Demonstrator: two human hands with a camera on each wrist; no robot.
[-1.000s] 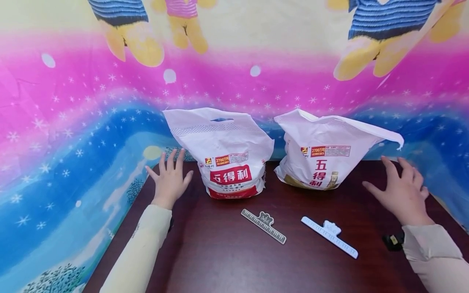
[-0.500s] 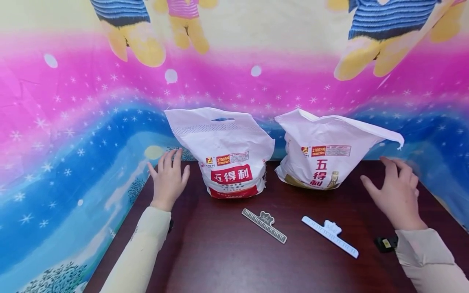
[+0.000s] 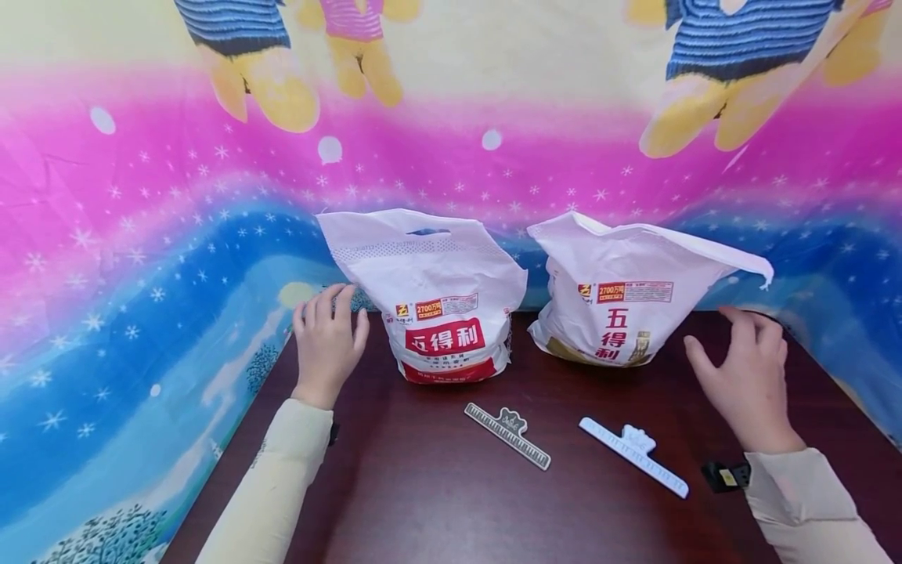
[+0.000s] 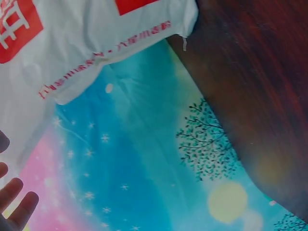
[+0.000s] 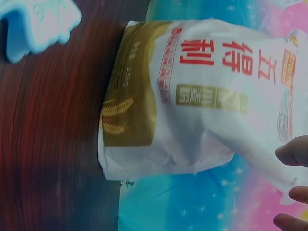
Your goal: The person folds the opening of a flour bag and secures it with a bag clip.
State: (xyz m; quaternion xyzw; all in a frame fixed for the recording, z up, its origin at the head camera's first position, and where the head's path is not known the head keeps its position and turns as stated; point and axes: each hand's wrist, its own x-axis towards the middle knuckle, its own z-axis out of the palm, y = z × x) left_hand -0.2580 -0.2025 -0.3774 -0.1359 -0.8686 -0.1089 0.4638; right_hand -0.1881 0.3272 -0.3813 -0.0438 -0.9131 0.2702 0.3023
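Two white flour bags stand side by side at the back of the table. The left flour bag (image 3: 451, 290) has red panels and a cut-out handle in its top. Gold at the base and a top slanting out to the right mark the right flour bag (image 3: 620, 290). My left hand (image 3: 328, 345) hovers just left of the left bag, fingers spread loosely and holding nothing. Right of the right bag is my right hand (image 3: 748, 380), thumb apart from loosely bent fingers, also holding nothing. In front lie a dark bag clip (image 3: 509, 435) and a pale blue bag clip (image 3: 634, 454).
The dark brown table (image 3: 437, 501) carries both bags and both clips. A printed cloth backdrop (image 3: 423, 149) in pink, blue and cream rises close behind and beside it.
My right hand has moved left, closer to the right flour bag. The left hand has shifted slightly, its fingers drawing closer together. Bags and clips stay where they were.
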